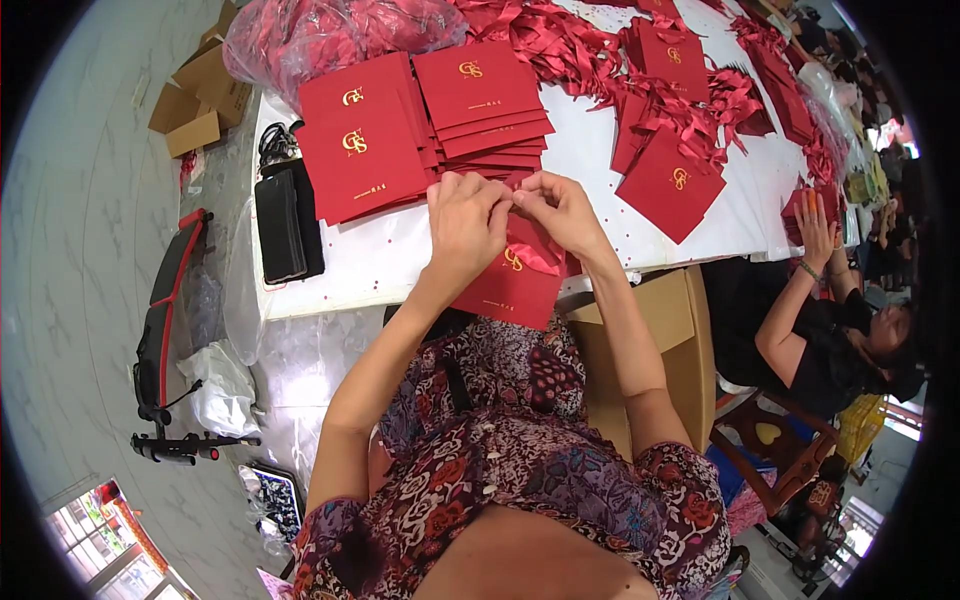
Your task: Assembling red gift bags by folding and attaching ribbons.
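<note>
Near the middle of the frame, your left hand [465, 220] and your right hand [560, 210] meet almost fingertip to fingertip, thumb and fingers of each drawn together in a pinch on a red ribbon [535, 258]. The ribbon hangs over the upper part of the red piece [510, 292] you are working on, a flat, gold-marked rectangle that sits tilted just below your hands, at the near edge of the white table [350, 275] and above your lap. Just to the upper left of your hands lies a stack of matching red pieces [365, 160], with a second stack [480, 90] beside it, fanned toward you. Left of these, near the table's corner, you have a black flat case [281, 222]. A clear bag of red material [340, 35] fills the top left of the table, next to a heap of loose ribbons [550, 50]. At upper right lie ribboned red pieces [672, 185]. An open cardboard box [685, 330] stands by your right forearm, and at far right a co-worker's hand [815, 232] touches more red pieces.
</note>
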`<move>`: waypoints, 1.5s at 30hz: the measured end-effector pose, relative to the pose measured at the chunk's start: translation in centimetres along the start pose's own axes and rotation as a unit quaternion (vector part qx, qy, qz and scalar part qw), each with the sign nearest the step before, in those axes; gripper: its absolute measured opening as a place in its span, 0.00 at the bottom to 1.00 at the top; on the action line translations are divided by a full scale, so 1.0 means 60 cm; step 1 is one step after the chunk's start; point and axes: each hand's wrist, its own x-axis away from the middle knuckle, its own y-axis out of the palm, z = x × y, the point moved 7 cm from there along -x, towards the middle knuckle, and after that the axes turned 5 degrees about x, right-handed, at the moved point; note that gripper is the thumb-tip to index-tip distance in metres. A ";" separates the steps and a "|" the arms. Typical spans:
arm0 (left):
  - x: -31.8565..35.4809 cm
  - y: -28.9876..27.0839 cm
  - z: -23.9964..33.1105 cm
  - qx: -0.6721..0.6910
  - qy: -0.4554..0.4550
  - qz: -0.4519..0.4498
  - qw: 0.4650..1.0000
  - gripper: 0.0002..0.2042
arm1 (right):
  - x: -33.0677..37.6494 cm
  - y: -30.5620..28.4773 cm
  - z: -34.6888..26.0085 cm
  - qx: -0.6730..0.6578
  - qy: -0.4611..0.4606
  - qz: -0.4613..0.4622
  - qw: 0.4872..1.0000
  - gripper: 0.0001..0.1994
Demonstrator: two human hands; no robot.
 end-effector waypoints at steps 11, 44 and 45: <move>0.081 -0.025 -0.056 0.531 -0.317 -0.070 0.783 0.24 | 0.000 -0.061 -0.014 -0.213 -0.012 0.128 0.969 0.07; 0.114 0.036 0.066 0.015 0.040 -0.161 0.986 0.40 | -0.216 -0.145 0.012 0.476 -0.103 0.216 0.846 0.06; 0.114 0.040 0.067 0.017 0.040 -0.164 0.986 0.40 | -0.214 -0.148 0.016 0.510 -0.089 0.223 0.826 0.06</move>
